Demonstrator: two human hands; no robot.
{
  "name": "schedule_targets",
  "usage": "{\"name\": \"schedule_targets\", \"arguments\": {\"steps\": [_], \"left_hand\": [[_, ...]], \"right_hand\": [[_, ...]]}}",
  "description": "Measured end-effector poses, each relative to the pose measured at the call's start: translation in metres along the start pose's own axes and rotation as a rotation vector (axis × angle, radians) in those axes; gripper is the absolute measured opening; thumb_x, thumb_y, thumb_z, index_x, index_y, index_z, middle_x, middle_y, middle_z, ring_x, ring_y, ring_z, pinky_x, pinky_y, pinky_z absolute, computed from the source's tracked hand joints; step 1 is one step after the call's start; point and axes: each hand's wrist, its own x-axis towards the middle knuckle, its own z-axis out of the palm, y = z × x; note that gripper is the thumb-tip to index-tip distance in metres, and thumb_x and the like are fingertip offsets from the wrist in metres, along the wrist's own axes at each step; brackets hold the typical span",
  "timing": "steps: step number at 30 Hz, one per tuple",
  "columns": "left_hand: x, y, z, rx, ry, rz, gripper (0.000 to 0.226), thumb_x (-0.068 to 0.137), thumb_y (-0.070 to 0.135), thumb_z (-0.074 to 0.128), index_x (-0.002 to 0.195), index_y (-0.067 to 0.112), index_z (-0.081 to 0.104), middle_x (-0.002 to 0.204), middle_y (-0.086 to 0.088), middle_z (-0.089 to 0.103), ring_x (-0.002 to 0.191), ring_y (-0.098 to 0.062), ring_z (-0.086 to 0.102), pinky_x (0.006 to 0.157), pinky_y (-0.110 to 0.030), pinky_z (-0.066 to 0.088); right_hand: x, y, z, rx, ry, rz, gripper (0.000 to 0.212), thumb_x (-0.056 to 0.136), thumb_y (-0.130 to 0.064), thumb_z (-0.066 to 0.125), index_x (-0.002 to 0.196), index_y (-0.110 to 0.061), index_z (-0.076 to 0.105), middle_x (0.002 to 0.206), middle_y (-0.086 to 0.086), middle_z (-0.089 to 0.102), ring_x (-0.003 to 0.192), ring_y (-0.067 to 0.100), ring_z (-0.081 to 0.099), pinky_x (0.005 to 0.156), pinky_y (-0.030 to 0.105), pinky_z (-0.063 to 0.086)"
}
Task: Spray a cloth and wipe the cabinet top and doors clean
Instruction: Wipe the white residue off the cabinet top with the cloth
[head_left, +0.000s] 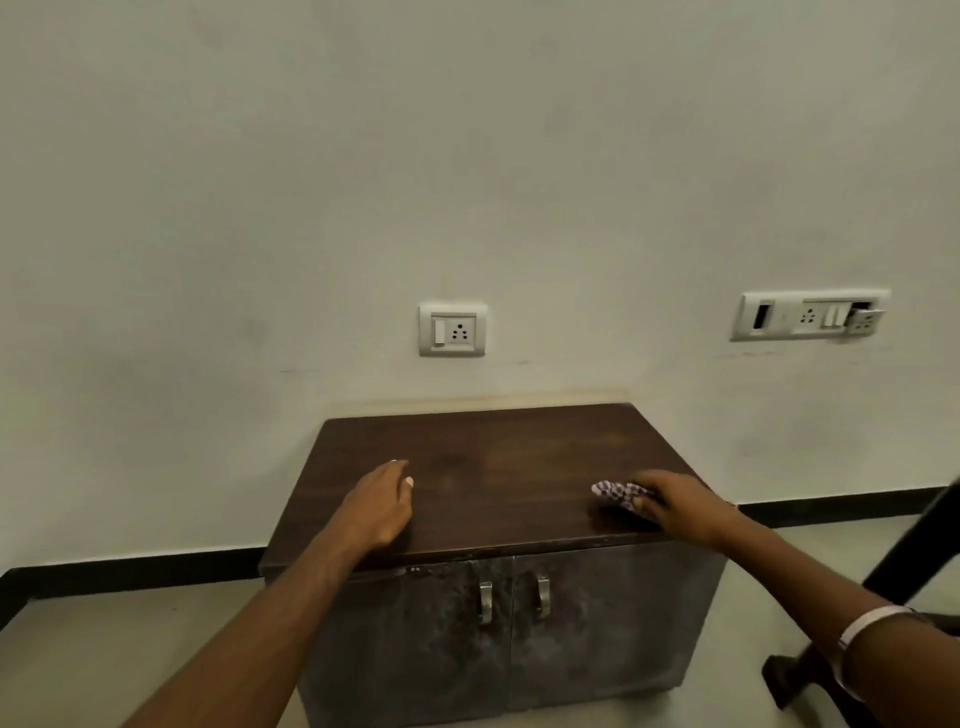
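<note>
The right hand (675, 506) is gripping a bunched purple-and-white checked cloth (618, 493) and pressing it onto the dark brown wood-grain cabinet top (493, 467), with the cloth protruding just beyond the fingers toward the left hand. The left hand (376, 506) is resting flat on the same surface, fingers straight and relaxed, holding nothing, well apart from the cloth.

Risks from this position:
- The cloth is sitting near the front right edge of the top, so a stroke toward the body is likely to carry it off the edge.
- The bunched cloth is presenting a small contact face, so streaks or missed strips are likely.
- The left hand is covering part of the top, which will stay unwiped unless that hand lifts.

Below both hands, the two grey mottled cabinet doors (441, 649) with metal handles (485, 603) are looking smeared or dusty, though blur makes this uncertain.

Containers: the cabinet is closed, so its contents are hidden. No spray bottle is showing.
</note>
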Motion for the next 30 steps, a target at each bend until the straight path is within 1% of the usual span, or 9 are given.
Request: {"name": "schedule_targets", "arguments": {"steps": [4,8,12,16,19,21,24,27,30], "left_hand": [[0.005,0.029,0.011,-0.011,-0.035,0.051,0.050,0.104,0.031,0.033,0.150,0.012,0.031,0.156,-0.008,0.032,0.144,-0.021,0.029,0.119,-0.037,0.024],[0.004,0.066,0.024,-0.065,-0.066,0.108,0.048,0.104,0.028,0.033,0.149,0.012,0.033,0.154,-0.008,0.035,0.142,-0.021,0.032,0.117,-0.035,0.026],[-0.002,0.115,0.037,-0.230,-0.067,0.190,0.043,0.104,0.026,0.039,0.144,0.012,0.042,0.149,-0.007,0.044,0.136,-0.019,0.041,0.107,-0.025,0.030],[-0.009,0.168,0.052,-0.621,-0.167,0.174,0.042,0.100,0.032,0.049,0.139,0.019,0.049,0.143,0.001,0.049,0.119,-0.004,0.046,0.096,-0.019,0.034],[-0.013,0.202,0.064,-0.916,-0.355,0.156,0.054,0.094,0.040,0.056,0.143,0.022,0.043,0.144,0.005,0.046,0.122,-0.004,0.045,0.102,-0.024,0.035],[-0.014,0.220,0.070,-1.092,-0.480,0.127,0.064,0.085,0.044,0.063,0.142,0.021,0.043,0.141,0.002,0.052,0.123,-0.012,0.053,0.105,-0.031,0.042],[-0.020,0.241,0.075,-1.359,-0.628,0.061,0.058,0.082,0.039,0.068,0.132,0.015,0.051,0.123,-0.009,0.068,0.111,-0.026,0.065,0.087,-0.036,0.056],[-0.027,0.251,0.078,-1.564,-0.713,0.041,0.053,0.088,0.033,0.065,0.131,0.005,0.052,0.124,-0.021,0.064,0.115,-0.036,0.062,0.091,-0.046,0.055],[-0.032,0.267,0.080,-1.640,-0.706,0.032,0.051,0.087,0.021,0.065,0.132,0.000,0.051,0.124,-0.027,0.062,0.114,-0.042,0.061,0.087,-0.049,0.056]], "right_hand": [[-0.012,0.018,-0.028,0.354,0.272,0.177,0.030,0.098,-0.026,0.051,0.126,-0.020,0.058,0.121,0.005,0.063,0.105,0.023,0.058,0.082,0.028,0.042],[-0.027,0.038,-0.045,0.832,0.363,0.345,0.032,0.100,-0.029,0.045,0.130,-0.019,0.054,0.124,0.011,0.062,0.098,0.024,0.060,0.082,0.040,0.052],[-0.040,0.050,-0.052,1.212,0.389,0.417,0.037,0.101,-0.029,0.045,0.135,-0.015,0.049,0.123,0.016,0.062,0.105,0.034,0.063,0.092,0.054,0.051],[-0.045,0.038,-0.060,1.477,0.364,0.358,0.035,0.100,-0.025,0.045,0.133,-0.012,0.051,0.118,0.015,0.066,0.105,0.033,0.065,0.086,0.047,0.053],[-0.050,0.020,-0.066,1.681,0.239,0.244,0.034,0.099,-0.023,0.045,0.128,-0.007,0.053,0.113,0.019,0.069,0.102,0.035,0.068,0.077,0.042,0.056],[-0.052,0.011,-0.069,1.761,0.155,0.193,0.035,0.096,-0.024,0.049,0.125,-0.005,0.055,0.115,0.021,0.068,0.104,0.034,0.067,0.079,0.044,0.057],[-0.055,0.002,-0.071,1.782,0.067,0.161,0.041,0.094,-0.027,0.053,0.126,-0.001,0.055,0.119,0.024,0.065,0.109,0.035,0.064,0.093,0.047,0.051],[-0.058,-0.002,-0.072,1.759,0.053,0.145,0.045,0.093,-0.031,0.053,0.126,-0.001,0.054,0.119,0.024,0.065,0.110,0.036,0.064,0.099,0.048,0.048],[-0.067,-0.001,-0.080,1.633,0.102,0.096,0.044,0.094,-0.033,0.053,0.126,-0.003,0.054,0.118,0.021,0.066,0.111,0.034,0.064,0.097,0.045,0.050]]}}
